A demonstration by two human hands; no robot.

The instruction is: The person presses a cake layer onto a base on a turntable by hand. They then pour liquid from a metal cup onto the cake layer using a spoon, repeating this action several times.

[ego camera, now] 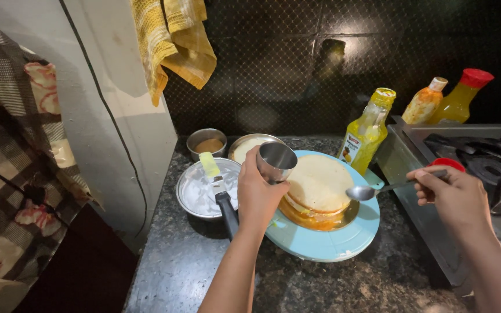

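L hand (257, 191) has its grip closed round a steel cup (277, 161), held tilted just above the cake (319, 190) at its 9 o'clock edge. R hand (452, 196) pinches a spoon (372, 190) by the handle, bowl hovering over the cake's 3 o'clock rim. Cake sits on a blue turntable (326, 243) on the counter (204, 272). At 9 o'clock of the turntable: cream bowl (195, 194) w/ a spatula (218, 188) across it. Yellow bottle (367, 132) at 1 o'clock, stove (476, 156) at 3.
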